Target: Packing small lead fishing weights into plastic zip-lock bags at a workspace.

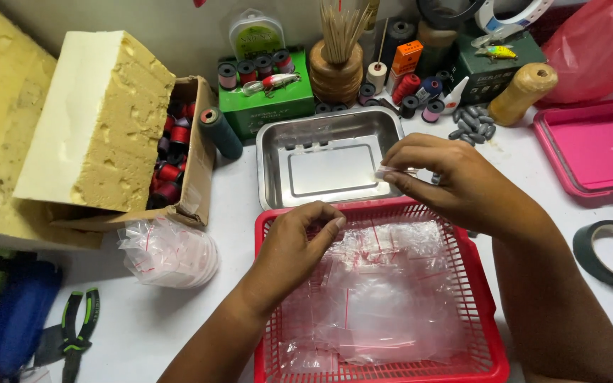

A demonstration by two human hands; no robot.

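Observation:
My right hand [455, 181] pinches a small clear plastic bag [394, 171] between thumb and fingers, over the near right corner of a steel tray [271, 152]. Hovering above the far left part of a red plastic basket [477, 284], my left hand [296, 245] has its fingers curled and thumb meeting them; whether it holds anything I cannot tell. The basket is filled with several small clear zip bags [377, 298] with red seal lines. The steel tray's bottom looks bare.
A pile of clear bags [168, 252] lies left of the basket. A cardboard box of thread spools [175, 152] sits under a foam block [101, 120]. Green pliers [76, 330], black tape roll [611, 252], pink tray [594, 149], spools, fishing lures and a stick holder [336, 67] line the back.

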